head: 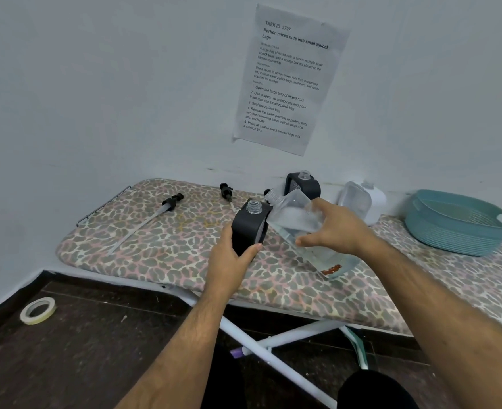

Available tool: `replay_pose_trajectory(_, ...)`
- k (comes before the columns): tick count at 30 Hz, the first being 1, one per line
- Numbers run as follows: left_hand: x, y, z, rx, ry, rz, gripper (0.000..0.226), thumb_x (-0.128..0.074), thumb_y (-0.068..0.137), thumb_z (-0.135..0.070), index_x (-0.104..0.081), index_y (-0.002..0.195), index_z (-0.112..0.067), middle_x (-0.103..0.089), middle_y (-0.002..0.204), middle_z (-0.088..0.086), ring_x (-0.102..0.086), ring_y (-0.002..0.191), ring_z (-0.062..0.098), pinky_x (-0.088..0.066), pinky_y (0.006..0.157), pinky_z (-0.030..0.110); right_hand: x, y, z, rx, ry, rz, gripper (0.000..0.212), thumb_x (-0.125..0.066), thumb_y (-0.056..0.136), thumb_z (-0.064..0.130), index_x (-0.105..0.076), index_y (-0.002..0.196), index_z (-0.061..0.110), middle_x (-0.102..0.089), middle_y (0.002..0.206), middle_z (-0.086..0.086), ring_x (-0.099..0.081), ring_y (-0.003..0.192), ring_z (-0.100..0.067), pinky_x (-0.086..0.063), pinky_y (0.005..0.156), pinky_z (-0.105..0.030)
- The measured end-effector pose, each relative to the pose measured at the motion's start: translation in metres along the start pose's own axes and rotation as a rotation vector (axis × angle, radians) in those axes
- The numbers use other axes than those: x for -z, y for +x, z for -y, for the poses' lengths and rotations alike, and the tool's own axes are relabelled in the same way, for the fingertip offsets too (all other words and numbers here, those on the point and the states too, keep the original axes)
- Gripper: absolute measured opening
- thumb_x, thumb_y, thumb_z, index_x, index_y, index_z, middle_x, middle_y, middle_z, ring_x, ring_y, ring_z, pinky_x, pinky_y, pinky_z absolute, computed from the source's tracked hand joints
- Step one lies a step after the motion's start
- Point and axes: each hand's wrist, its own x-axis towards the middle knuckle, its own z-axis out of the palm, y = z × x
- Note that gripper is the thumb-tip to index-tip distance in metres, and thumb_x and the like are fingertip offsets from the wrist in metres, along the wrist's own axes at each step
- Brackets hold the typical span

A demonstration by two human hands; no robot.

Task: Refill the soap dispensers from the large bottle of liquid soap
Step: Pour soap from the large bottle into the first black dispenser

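The large bottle (298,228) is clear plastic, squarish, with a threaded open neck; it is tilted steeply, its neck aimed at the mouth of the black dispenser (249,225) and just beside it, its base resting on the ironing board (161,246) near the front edge. A little clear liquid and an orange-red patch show at its low end. The right hand (336,228) holds it from above, fingers spread round the upper side and thumb on the near face. The left hand (233,259) grips the dispenser low down, thumb across its front. This dispenser is a dark case with a clear threaded neck, uncapped, standing about mid-board.

A second black dispenser (302,184), also uncapped, stands at the back edge by the wall, a white dispenser (361,202) to its right. Two black pump heads (171,202) (226,191) with long tubes lie toward the board's left end. A teal basket (456,222) sits at the right end.
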Motion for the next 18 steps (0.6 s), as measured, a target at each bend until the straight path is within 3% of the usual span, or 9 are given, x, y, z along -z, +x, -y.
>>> replay_pose_trajectory(4,0.0,0.001,0.0,-0.004,0.001,-0.001,0.064,-0.073,0.086,-0.04,-0.039,0.141,-0.037,-0.058,0.129,-0.021,-0.055,0.12,0.0,-0.047,0.106,0.036,0.006,0.002,0.003,0.013,-0.036,0.046,0.061,-0.082,0.068,0.053,-0.044,0.11,0.031,-0.053,0.085,0.014,-0.057,0.086,-0.018,-0.045,0.067,-0.033)
replay_pose_trajectory(18,-0.001,0.001,0.003,0.006,0.017,-0.007,0.065,-0.073,0.084,-0.046,-0.042,0.14,-0.034,-0.06,0.128,-0.021,-0.057,0.117,0.0,-0.049,0.104,0.039,0.012,0.01,0.009,0.02,-0.084,0.107,0.061,-0.083,0.066,0.054,-0.045,0.108,0.031,-0.046,0.084,0.021,-0.053,0.081,-0.012,-0.037,0.059,-0.027)
